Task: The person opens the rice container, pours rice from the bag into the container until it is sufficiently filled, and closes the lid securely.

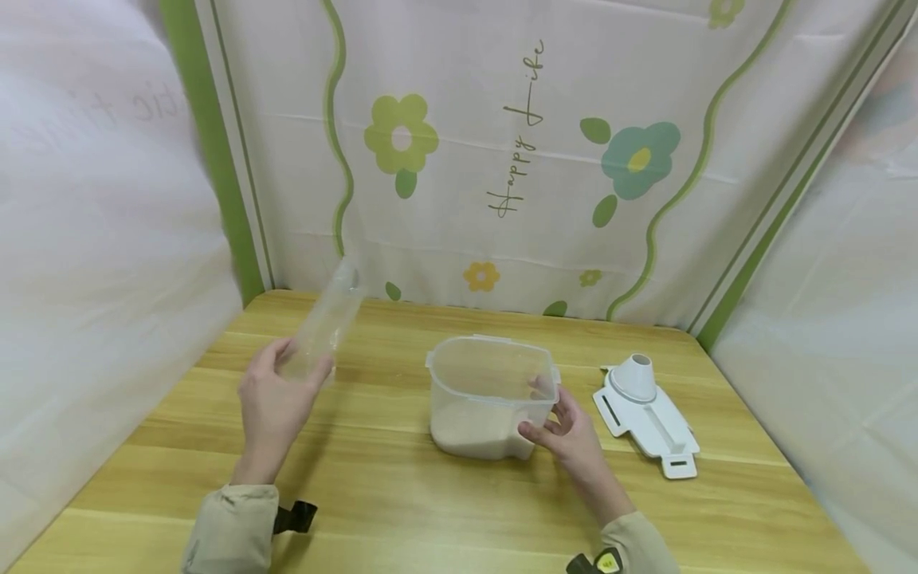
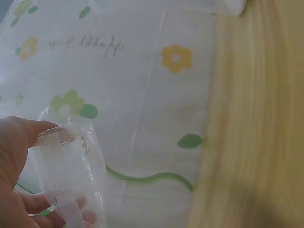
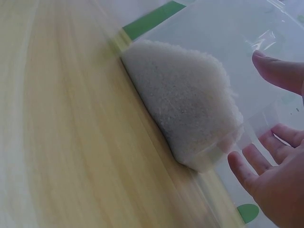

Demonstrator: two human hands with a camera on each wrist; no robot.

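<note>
My left hand (image 1: 280, 399) holds up a crinkled clear plastic bag (image 1: 326, 323), above the left side of the table. In the left wrist view the thumb lies along one side of the bag (image 2: 71, 156) and some fingers show through it. A translucent plastic container (image 1: 459, 406), open at the top, stands upright on the table with white, rice-like grains (image 3: 180, 99) in its lower part. My right hand (image 1: 570, 438) grips the container's right end, thumb at the front and fingers around the far side.
A white lid (image 1: 656, 422) with a cone-shaped spout lies on the wooden table (image 1: 373, 510), right of the container. A printed cloth curtain (image 1: 445, 231) hangs behind the table's far edge, and pale curtains (image 1: 93, 263) stand along both sides.
</note>
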